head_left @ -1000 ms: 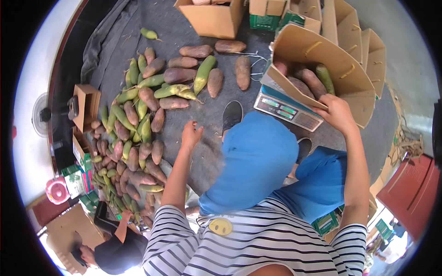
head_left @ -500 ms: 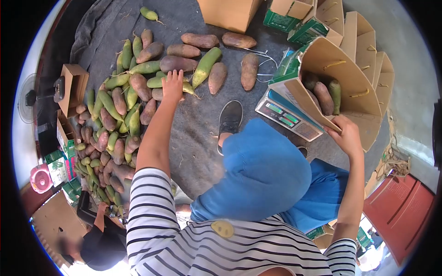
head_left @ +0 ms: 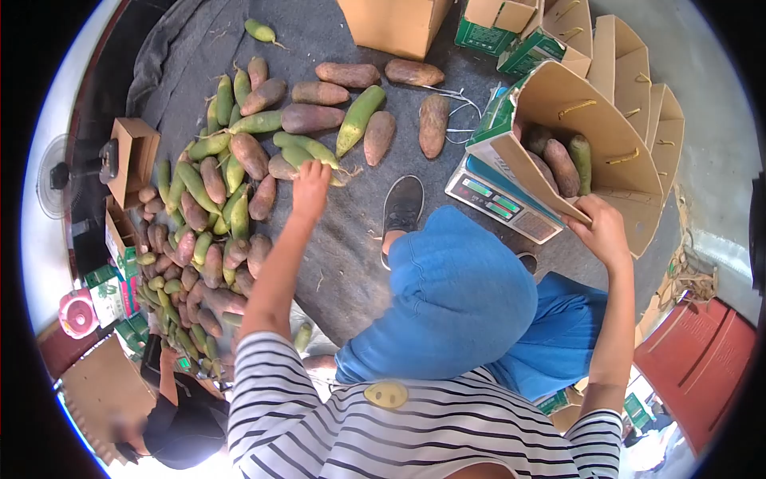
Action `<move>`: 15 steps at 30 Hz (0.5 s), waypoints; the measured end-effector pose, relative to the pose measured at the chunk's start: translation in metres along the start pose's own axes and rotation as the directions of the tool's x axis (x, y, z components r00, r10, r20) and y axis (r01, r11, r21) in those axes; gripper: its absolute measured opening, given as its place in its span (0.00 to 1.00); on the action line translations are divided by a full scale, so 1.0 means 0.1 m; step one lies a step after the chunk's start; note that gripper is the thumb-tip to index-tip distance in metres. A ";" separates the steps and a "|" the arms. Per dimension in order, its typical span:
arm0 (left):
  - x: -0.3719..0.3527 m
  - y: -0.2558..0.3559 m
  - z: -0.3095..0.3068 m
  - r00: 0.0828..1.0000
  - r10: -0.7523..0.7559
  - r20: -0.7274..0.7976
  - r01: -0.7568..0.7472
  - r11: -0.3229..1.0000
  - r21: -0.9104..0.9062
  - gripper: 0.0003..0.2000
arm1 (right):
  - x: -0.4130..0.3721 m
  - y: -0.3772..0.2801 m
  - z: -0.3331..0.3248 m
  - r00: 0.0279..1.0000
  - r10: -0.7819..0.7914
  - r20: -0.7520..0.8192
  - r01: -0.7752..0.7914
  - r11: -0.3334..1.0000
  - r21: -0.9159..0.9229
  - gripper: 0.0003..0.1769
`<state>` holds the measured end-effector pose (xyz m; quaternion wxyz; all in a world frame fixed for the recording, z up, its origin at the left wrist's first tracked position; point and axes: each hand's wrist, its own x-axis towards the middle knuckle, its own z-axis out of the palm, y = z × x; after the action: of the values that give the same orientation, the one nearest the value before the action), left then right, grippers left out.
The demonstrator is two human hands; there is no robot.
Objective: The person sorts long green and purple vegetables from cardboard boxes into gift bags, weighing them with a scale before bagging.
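Note:
My left hand [head_left: 311, 190] is at the near edge of the radish pile, its fingers closed over the root end of a green radish [head_left: 295, 155]. Another green radish [head_left: 307, 144] lies just beyond, and a reddish-brown root [head_left: 281, 168] is beside my fingers. My right hand [head_left: 600, 230] grips the near edge of an open cardboard box [head_left: 536, 180], thumb and fingers on either side of the board. Inside it are reddish-brown roots [head_left: 562, 168] and a green radish [head_left: 582, 162]. Under the box sits a digital scale [head_left: 501, 206] with lit green displays.
Several reddish-brown roots [head_left: 433, 126] and a large green radish [head_left: 361, 120] lie on the dark ground sheet [head_left: 343, 247]. More boxes [head_left: 618, 68] stand behind the scale. At the left are a fan [head_left: 60, 176] and another person [head_left: 183, 427]. A red panel [head_left: 694, 371] is at right.
My left hand has drawn back toward me and slightly right, uncovering the green radishes beyond it. My right hand keeps its hold on the box edge. The other person's arm has shifted.

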<state>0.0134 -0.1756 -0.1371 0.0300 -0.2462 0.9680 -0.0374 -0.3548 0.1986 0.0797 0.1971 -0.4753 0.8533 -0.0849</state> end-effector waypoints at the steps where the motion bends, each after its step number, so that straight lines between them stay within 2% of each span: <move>1: -0.09 0.15 -0.13 0.998 -0.042 -0.036 0.039 0.995 -0.087 0.20 | -0.01 0.01 0.00 1.000 0.001 0.003 -0.001 1.000 0.001 0.12; 5: -0.43 0.66 -0.33 0.957 -0.207 -0.204 0.125 0.927 -0.353 0.20 | -0.03 0.02 -0.02 1.000 -0.010 -0.002 0.010 1.000 0.000 0.13; 6: -0.50 0.70 -0.22 0.912 -0.371 -0.172 0.261 0.852 -0.454 0.18 | -0.03 0.02 -0.03 1.000 -0.011 -0.003 0.011 1.000 0.001 0.13; 8: -0.64 0.76 0.10 0.767 -0.640 -0.037 0.481 0.613 -0.627 0.17 | -0.05 0.04 -0.02 1.000 -0.014 -0.010 0.014 1.000 0.009 0.14; 9: -0.67 0.74 0.11 0.677 -0.736 0.027 0.498 0.431 -0.752 0.16 | -0.06 0.07 -0.01 1.000 -0.013 -0.019 0.013 1.000 0.012 0.14; 10: -0.67 0.69 0.14 0.588 -0.800 0.120 0.483 0.228 -0.846 0.15 | -0.07 0.11 0.01 0.999 -0.027 -0.022 0.027 1.000 -0.015 0.15; 11: -0.71 0.59 0.20 0.564 -0.788 0.247 0.410 0.008 -0.912 0.14 | -0.07 0.14 0.02 0.999 -0.044 -0.027 0.043 0.998 -0.040 0.16; 12: -0.67 0.64 -0.06 0.553 -0.775 0.307 0.372 -0.100 -0.923 0.14 | -0.07 0.16 0.03 0.999 -0.040 -0.016 0.039 0.998 -0.047 0.16; 13: -0.64 0.67 -0.24 0.597 -0.741 0.307 0.306 -0.144 -0.941 0.16 | -0.07 0.17 0.03 0.999 -0.041 -0.005 0.040 0.998 -0.047 0.17; 15: -0.41 0.88 -0.85 0.649 -0.735 0.198 0.111 -0.166 -0.980 0.19 | -0.09 0.18 0.01 1.000 -0.021 0.008 0.021 0.998 -0.051 0.17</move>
<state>0.0014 -0.0737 -0.0582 -0.3847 -0.4994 0.5300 0.5672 -0.3641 0.2159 0.0754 0.1871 -0.4896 0.8493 -0.0632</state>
